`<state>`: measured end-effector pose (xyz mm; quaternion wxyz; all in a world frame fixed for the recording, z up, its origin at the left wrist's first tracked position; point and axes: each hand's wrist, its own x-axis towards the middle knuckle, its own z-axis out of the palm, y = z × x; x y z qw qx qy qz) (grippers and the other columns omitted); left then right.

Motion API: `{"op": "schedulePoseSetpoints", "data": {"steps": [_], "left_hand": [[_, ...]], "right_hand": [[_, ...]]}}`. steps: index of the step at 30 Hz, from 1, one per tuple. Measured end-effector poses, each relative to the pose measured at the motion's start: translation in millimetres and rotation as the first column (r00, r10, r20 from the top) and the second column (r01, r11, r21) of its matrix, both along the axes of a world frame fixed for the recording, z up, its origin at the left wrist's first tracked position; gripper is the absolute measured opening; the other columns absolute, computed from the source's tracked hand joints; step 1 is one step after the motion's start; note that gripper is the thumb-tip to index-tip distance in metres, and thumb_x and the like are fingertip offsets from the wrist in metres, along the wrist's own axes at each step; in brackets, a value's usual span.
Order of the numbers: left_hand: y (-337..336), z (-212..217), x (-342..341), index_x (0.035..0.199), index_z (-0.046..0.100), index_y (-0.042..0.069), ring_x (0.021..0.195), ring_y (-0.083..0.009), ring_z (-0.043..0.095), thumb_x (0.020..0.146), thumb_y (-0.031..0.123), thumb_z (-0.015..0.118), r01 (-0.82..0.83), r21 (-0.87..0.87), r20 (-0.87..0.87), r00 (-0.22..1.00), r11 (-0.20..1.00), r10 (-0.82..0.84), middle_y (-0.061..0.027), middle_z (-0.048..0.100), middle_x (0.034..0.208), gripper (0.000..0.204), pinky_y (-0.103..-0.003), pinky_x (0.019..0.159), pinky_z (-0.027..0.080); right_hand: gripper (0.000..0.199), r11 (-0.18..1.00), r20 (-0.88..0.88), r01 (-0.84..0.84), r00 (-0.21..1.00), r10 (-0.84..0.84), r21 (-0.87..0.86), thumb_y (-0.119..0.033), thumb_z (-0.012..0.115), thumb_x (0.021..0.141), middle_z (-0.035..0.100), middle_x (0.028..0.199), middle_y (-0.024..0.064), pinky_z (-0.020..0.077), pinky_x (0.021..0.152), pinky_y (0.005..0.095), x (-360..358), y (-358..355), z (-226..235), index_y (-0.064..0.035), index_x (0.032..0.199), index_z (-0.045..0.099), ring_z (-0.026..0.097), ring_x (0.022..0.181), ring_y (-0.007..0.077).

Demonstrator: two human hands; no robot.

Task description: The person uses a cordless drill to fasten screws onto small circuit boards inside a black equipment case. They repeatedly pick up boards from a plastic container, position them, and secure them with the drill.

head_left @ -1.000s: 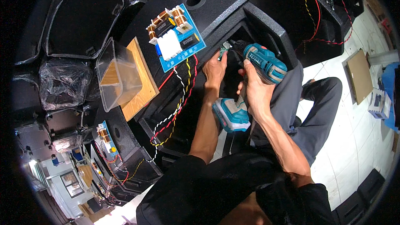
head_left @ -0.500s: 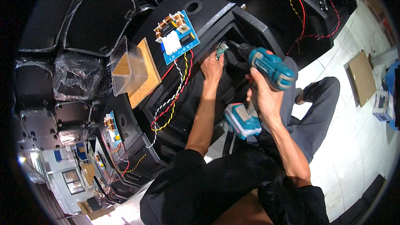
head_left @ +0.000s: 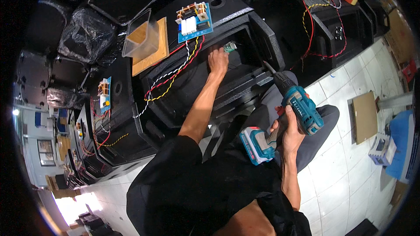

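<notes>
Inside the recess of a black speaker cabinet (head_left: 199, 85), my left hand (head_left: 218, 62) has its fingers curled, with a small green circuit board (head_left: 229, 46) at their tips. My right hand (head_left: 290, 137) grips a teal cordless drill (head_left: 304, 110) by its handle. The drill's long bit points up and left, near the cabinet's right rim and apart from the green board. On top of the cabinet stands a blue crossover board (head_left: 194, 22) with copper coils and white blocks. Red, yellow and white twisted wires (head_left: 173, 76) run from it down over the cabinet's front.
A clear plastic bin (head_left: 141, 39) sits on a wooden board (head_left: 154, 52) left of the crossover board. More black cabinets with blue boards (head_left: 104, 94) and wires stand left and right. A cardboard sheet (head_left: 364, 118) and a white box (head_left: 382, 149) lie on the tiled floor.
The drill has moved right and down, drawing its bit away from the green board and out of the recess. My left hand stays at the green board. The view has shifted.
</notes>
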<state>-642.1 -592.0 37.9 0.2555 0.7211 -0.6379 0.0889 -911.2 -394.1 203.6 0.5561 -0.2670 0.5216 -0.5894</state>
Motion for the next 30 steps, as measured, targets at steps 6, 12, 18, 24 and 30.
{"op": "schedulePoseSetpoints", "data": {"steps": [6,12,18,24,30], "left_hand": [[35.4,67.4,-20.0,0.107,0.06,0.0,0.099,-0.0389,0.056,0.078,0.031,0.075,-0.004,0.081,-0.015,1.0,0.997,0.005,-0.0227,0.06,0.103,0.045,-0.048,0.086,0.044],[133.1,252.2,-8.0,0.098,0.073,0.002,0.091,-0.0152,0.068,0.085,0.021,0.071,0.454,0.012,-0.576,0.732,0.891,-0.365,-0.0099,0.073,0.096,0.023,-0.031,0.086,0.051],[76.9,337.3,204.8,0.097,0.071,-0.002,0.072,-0.0135,0.065,0.084,0.013,0.066,-0.006,0.387,0.065,0.998,0.922,-0.02,-0.0099,0.072,0.082,0.021,-0.029,0.07,0.052],[17.4,295.6,219.4,0.086,0.072,0.003,0.066,-0.0097,0.057,0.074,0.014,0.068,0.11,0.753,0.05,0.974,0.649,-0.223,-0.0014,0.066,0.071,0.017,-0.032,0.058,0.046],[2.1,262.5,262.6,0.084,0.072,0.002,0.068,-0.0117,0.058,0.071,0.025,0.078,0.17,0.767,0.02,0.957,0.618,-0.288,-0.0028,0.066,0.074,0.027,-0.032,0.062,0.047]], "right_hand": [[0.031,0.998,0.057,-0.019,0.998,0.015,0.065,-0.025,0.064,0.091,0.066,0.083,0.0145,0.0492,0.043,0.0279,-4.5,10.7,2.7,0.0017,0.105,0.056,0.057,0.048,0.0152],[0.031,1.0,0.079,-0.007,0.997,0.006,0.002,-0.023,0.063,0.091,0.065,0.081,0.0153,0.0476,0.04,0.0281,-1.7,6.6,-9.1,0.0005,0.108,0.054,0.056,0.045,0.0161],[0.059,0.994,0.128,-0.098,0.988,0.091,0.051,-0.022,0.062,0.091,0.064,0.082,0.0159,0.0463,0.039,0.0298,5.1,10.4,-11.6,-0.0122,0.143,0.035,0.053,0.043,0.0167],[0.064,0.996,0.116,-0.087,0.989,0.089,-0.02,-0.022,0.062,0.092,0.064,0.085,0.0159,0.0472,0.04,0.0289,2.3,7.5,-12.4,-0.014,0.147,0.03,0.055,0.045,0.0168],[0.039,0.997,0.108,-0.071,0.992,0.066,0.039,-0.024,0.065,0.09,0.066,0.085,0.0159,0.0497,0.042,0.0278,0.8,6.8,-7.7,0.0028,0.116,0.052,0.057,0.047,0.0159]]}}
